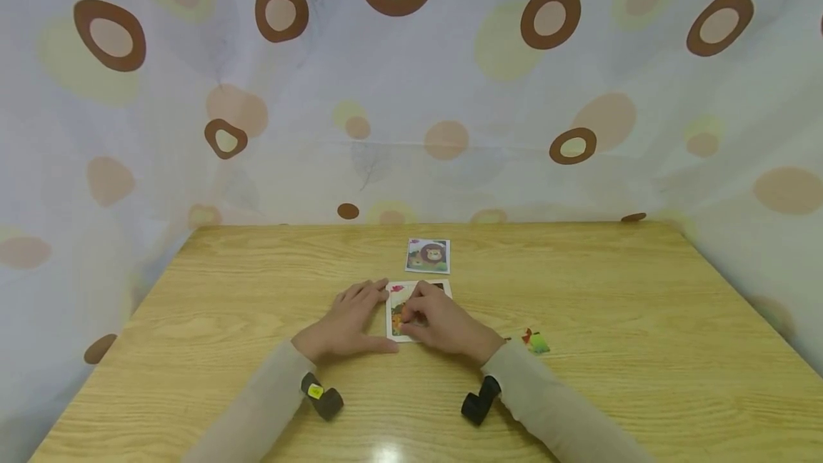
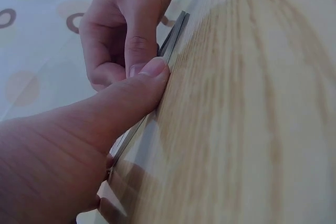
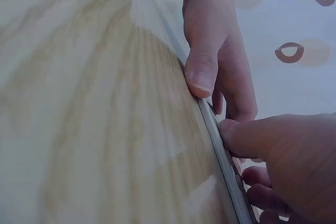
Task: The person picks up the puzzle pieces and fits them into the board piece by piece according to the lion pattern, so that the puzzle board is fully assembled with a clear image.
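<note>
A small white-framed picture puzzle board (image 1: 393, 336) lies on the table. My left hand (image 1: 350, 320) rests along its left side, fingers extended at the far left corner and thumb at the near edge. Above the board my right hand (image 1: 444, 320) has its fingers curled, with thumb and index tips close together at a puzzle piece. In the left wrist view a thin dark puzzle piece (image 2: 167, 43) stands slightly tilted over the board beside the right thumb. The right hand covers much of the board's picture. From the right wrist view, the board's edge (image 3: 223, 163) runs under both thumbs.
Behind the board lies a square lion picture card (image 1: 427, 256). Several loose colourful puzzle pieces (image 1: 537, 342) lie right of the right wrist, partly hidden by the sleeve. A spotted curtain (image 1: 411, 91) borders the wooden table (image 1: 257, 270) at the back and sides.
</note>
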Available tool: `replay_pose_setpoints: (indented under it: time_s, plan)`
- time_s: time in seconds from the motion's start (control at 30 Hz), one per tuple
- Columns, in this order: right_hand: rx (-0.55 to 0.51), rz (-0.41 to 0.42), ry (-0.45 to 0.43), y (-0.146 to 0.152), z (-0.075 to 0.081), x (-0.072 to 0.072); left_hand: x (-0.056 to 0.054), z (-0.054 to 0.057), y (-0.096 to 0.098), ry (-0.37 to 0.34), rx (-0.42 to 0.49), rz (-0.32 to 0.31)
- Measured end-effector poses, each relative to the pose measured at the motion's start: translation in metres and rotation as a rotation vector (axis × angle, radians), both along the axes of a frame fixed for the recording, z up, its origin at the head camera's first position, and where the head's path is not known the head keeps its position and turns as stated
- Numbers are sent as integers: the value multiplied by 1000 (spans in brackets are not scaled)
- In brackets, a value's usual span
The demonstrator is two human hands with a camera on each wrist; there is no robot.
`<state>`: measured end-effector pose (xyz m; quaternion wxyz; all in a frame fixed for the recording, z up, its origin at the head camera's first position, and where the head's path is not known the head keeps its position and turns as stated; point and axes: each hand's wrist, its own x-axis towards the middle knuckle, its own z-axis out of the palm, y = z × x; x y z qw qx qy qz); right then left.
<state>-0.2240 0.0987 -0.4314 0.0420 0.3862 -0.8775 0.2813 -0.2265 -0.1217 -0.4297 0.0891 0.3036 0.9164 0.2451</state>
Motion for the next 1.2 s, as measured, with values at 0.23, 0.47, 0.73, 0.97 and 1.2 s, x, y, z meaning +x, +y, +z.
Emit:
replay_pose_setpoints:
  time_s: [0.23,0.47,0.73,0.97,1.2]
  plan:
    - [54,-14,93,4,-2,10,0,-2,3,-4,-13,4]
    - [33,32,-61,15,-1,12,-2,-3,2,8,7,11]
    - [-75,41,-123,39,6,19,1,-4,2,41,11,36]
    - [-125,-34,-70,79,14,20,1,-3,6,70,1,75]
    - [10,-77,-88,128,20,21,2,-1,10,73,-6,94]
